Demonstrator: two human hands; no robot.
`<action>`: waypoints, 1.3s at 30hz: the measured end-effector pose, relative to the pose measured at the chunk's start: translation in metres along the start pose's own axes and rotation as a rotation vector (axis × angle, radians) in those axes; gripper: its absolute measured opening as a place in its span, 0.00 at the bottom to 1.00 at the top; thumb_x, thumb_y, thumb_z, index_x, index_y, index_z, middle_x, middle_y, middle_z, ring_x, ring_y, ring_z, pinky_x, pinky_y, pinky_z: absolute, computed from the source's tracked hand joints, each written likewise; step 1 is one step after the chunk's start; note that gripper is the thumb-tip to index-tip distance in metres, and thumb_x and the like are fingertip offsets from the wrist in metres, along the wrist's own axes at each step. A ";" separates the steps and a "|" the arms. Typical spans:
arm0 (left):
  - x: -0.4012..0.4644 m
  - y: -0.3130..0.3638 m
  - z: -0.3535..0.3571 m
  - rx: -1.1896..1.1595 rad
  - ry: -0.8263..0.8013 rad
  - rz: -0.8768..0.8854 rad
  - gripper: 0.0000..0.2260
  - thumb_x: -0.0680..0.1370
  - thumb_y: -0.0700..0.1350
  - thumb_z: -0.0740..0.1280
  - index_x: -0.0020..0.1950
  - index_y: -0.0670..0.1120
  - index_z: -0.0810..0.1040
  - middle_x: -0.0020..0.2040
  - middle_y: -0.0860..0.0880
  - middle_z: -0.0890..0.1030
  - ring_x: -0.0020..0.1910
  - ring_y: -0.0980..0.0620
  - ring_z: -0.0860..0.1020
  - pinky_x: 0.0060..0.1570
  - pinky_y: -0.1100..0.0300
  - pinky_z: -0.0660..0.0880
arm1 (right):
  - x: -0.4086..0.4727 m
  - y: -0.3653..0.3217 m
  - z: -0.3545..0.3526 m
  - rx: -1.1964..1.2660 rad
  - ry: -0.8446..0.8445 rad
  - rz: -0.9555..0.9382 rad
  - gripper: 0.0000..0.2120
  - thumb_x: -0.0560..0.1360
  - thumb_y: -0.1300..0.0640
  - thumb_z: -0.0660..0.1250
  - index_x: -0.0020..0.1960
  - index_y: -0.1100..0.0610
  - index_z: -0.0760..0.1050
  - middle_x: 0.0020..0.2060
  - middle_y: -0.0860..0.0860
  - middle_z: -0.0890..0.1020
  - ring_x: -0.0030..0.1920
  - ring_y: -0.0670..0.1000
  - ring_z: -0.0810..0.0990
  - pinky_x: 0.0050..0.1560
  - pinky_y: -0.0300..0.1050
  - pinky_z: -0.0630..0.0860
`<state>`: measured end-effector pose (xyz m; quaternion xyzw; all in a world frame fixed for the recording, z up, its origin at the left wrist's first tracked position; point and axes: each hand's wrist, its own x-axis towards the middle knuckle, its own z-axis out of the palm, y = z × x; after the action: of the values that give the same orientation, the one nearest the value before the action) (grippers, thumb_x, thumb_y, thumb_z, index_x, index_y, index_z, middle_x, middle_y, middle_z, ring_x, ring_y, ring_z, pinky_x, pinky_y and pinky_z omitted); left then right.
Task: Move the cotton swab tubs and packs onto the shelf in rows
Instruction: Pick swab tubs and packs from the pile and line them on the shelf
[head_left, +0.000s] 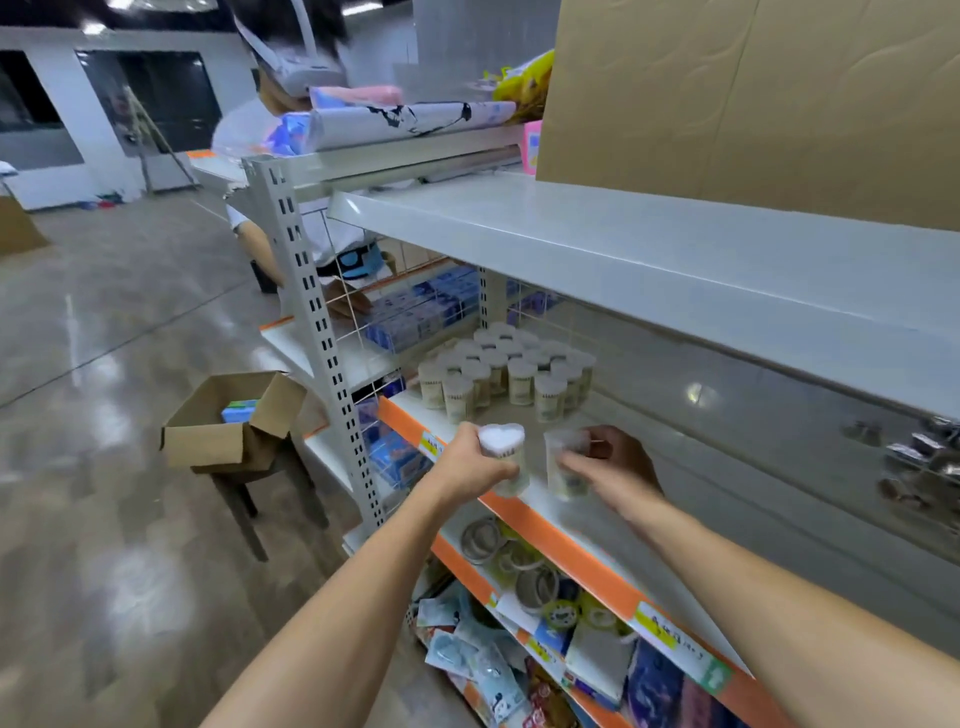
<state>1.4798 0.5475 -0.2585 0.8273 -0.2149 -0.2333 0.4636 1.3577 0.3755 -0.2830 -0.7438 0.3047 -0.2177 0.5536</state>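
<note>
The clear plastic tub (563, 465) in the right hand (613, 470) is smearing with motion blur, so its lid and label are not readable. The left hand's fingers are hiding behind the heart-lidded clear tub (506, 460). Labels on the cluster of white-lidded tubs (506, 371) further back are appearing too small to read. The tall brown cardboard box (753, 104) is running off the top and right edges. The silvery items (919, 462) at the right edge are blurring beyond telling.

Your left hand (475, 467) grips a heart-lidded tub (506, 457) at the shelf (613, 525) front edge | your right hand (608, 467) grips a second tub (567, 465) just beside it | tub rows (506, 371) stand further back on that shelf | open carton (234, 421) sits left of the shelf.
</note>
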 end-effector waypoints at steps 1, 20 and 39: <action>0.008 0.000 -0.002 0.017 -0.013 0.006 0.25 0.69 0.47 0.75 0.61 0.48 0.67 0.55 0.48 0.76 0.50 0.53 0.78 0.46 0.58 0.76 | 0.005 0.003 0.003 0.011 0.001 0.007 0.26 0.58 0.39 0.78 0.52 0.48 0.80 0.42 0.40 0.85 0.42 0.39 0.83 0.34 0.29 0.73; 0.127 0.006 -0.042 0.549 -0.207 0.564 0.24 0.73 0.47 0.72 0.65 0.42 0.72 0.58 0.41 0.77 0.57 0.42 0.76 0.52 0.54 0.75 | 0.069 0.016 0.089 -0.022 0.353 0.030 0.17 0.66 0.57 0.80 0.51 0.47 0.78 0.44 0.45 0.85 0.45 0.45 0.84 0.44 0.45 0.81; 0.190 -0.012 -0.058 0.945 0.152 0.936 0.22 0.68 0.58 0.73 0.58 0.49 0.82 0.54 0.48 0.82 0.55 0.43 0.79 0.56 0.47 0.75 | 0.094 0.013 0.122 -0.080 0.535 -0.019 0.21 0.65 0.59 0.80 0.53 0.44 0.77 0.48 0.45 0.82 0.46 0.38 0.81 0.41 0.29 0.76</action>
<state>1.6672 0.4831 -0.2776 0.7752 -0.5968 0.1706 0.1174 1.5030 0.3922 -0.3324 -0.6840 0.4416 -0.3995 0.4213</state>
